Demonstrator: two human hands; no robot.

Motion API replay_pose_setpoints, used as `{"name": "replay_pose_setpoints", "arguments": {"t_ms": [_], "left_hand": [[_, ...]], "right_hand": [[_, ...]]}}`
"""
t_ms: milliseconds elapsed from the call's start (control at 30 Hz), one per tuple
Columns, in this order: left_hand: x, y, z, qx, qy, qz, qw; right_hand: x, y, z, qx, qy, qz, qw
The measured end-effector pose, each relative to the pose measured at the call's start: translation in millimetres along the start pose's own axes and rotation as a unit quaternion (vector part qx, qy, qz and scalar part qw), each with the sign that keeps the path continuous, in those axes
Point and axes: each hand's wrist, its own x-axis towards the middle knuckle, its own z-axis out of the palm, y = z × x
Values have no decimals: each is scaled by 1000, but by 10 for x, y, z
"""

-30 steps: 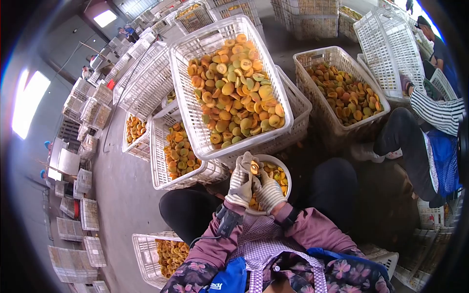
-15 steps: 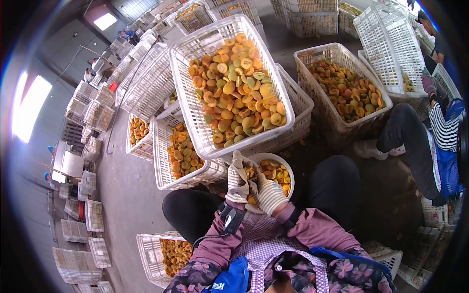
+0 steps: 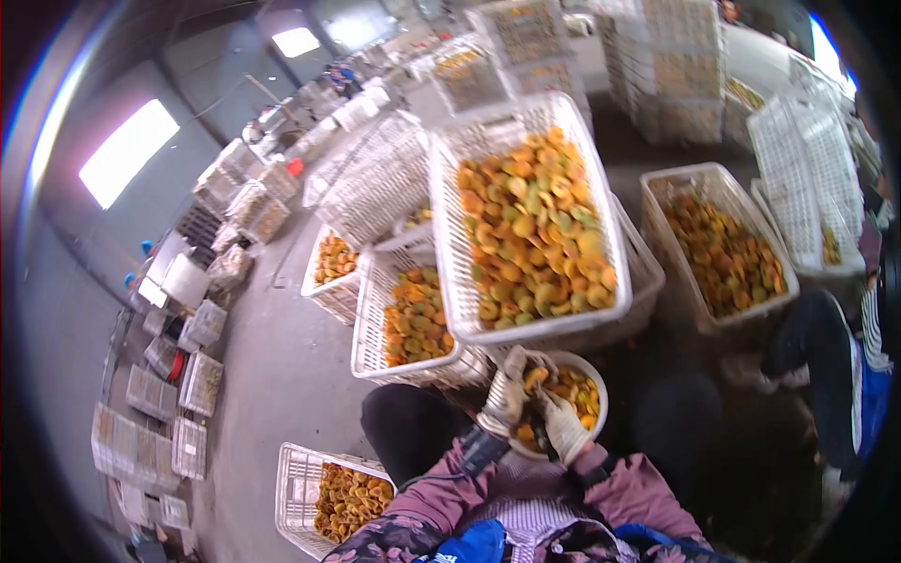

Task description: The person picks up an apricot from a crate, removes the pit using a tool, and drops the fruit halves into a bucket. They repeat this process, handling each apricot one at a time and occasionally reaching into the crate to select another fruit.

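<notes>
My gloved left hand (image 3: 507, 394) is closed around an apricot (image 3: 535, 377), above the near side of a white bucket (image 3: 602, 399). Beside it, my gloved right hand (image 3: 565, 430) has its fingers curled in, close to the fruit. Something dark shows at those fingers, too blurred to name. Orange and yellow apricot pieces (image 3: 577, 389) lie in the bucket, which stands between my knees. Just beyond my hands, a large white crate (image 3: 449, 253) heaped with halved apricots (image 3: 535, 225) rests tilted on another crate.
Left of the big crate stands another crate of apricots (image 3: 418, 319). A crate of darker fruit pieces (image 3: 352, 497) sits by my left leg. To the right are a full crate (image 3: 718, 258) and a seated co-worker's leg (image 3: 817, 366). Stacked crates (image 3: 671, 80) rise behind.
The view has tilted and swung left, so everything sits lower and further right. Both hands stay together over the bucket; the apricot in my left hand now shows more plainly.
</notes>
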Motion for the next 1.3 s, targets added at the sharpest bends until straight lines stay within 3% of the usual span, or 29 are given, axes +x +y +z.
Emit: {"name": "replay_pose_setpoints", "arguments": {"t_ms": [33,67,133,167,200,233,267,300,400,433,467,500,533,567,600,667,700,733,767,800,833,867,933,1067,1200,1233,1267,1300], "left_hand": [[-22,-27,-99,1,-35,-40,999],[-20,-24,-170,2,-71,-85,994],[-24,87,-217,36,-87,-128,987],[9,71,-243,59,-94,-131,985],[11,57,-254,81,-101,-136,982],[2,109,-240,78,-97,-133,983],[8,204,-204,106,-113,-176,972],[10,256,-183,135,-130,-218,958],[137,112,-315,110,-190,-216,951],[319,93,-547,110,-411,-12,905],[395,-551,-766,197,-72,299,931],[457,-106,-621,-164,-57,139,975],[562,411,-511,-497,-36,-44,866],[595,742,-390,-564,127,-36,815],[673,868,-285,-538,152,28,828],[1003,753,-246,-401,148,8,904],[1486,339,-584,-272,-32,-31,961],[1548,234,-645,173,-65,43,982],[1903,-95,-844,445,-139,3,884],[2385,-548,-1146,678,-197,-38,707],[2494,-1063,-1476,742,-98,-42,662],[2656,-1183,-1605,835,-248,-45,489],[2466,-765,-1221,757,-135,-208,604],[2365,-728,-1195,752,-179,-206,600],[2322,-794,-1220,727,-193,-168,637],[2338,-819,-1240,709,-186,-130,668],[2344,-836,-1239,664,-165,-65,726],[2288,-879,-1232,535,-134,18,834]], "right_hand": [[75,171,-75,-215,-12,-134,967],[126,375,-133,-412,-17,-263,872],[125,509,-110,-269,-54,-251,928],[26,386,-39,-353,-52,-270,894],[-86,216,40,-356,-57,-269,893],[-183,24,113,-243,-78,-130,958],[-221,-75,143,-120,-93,14,988],[-174,4,47,-80,-125,111,983],[-203,60,199,-54,-72,46,995],[-240,-35,257,-22,-56,71,996],[-247,-61,261,-24,-56,71,996],[-248,-84,246,-48,-39,97,993],[-246,-111,229,-70,-20,122,990],[-274,-88,205,-80,2,148,986],[-303,-169,248,-73,43,192,978],[-250,-214,222,-28,38,201,979],[-56,72,118,-14,45,138,989],[-36,132,89,-18,43,134,990],[0,152,69,-9,56,143,988],[57,116,64,-2,68,150,986],[-2,-18,154,6,75,164,984],[0,-32,152,7,69,179,981],[13,-61,183,20,73,190,979],[14,-90,220,-2,73,179,981],[-37,-136,207,-4,56,177,983],[-78,-129,190,-10,45,190,981],[90,119,62,-22,61,98,993],[248,434,-87,-29,84,10,996]]}}
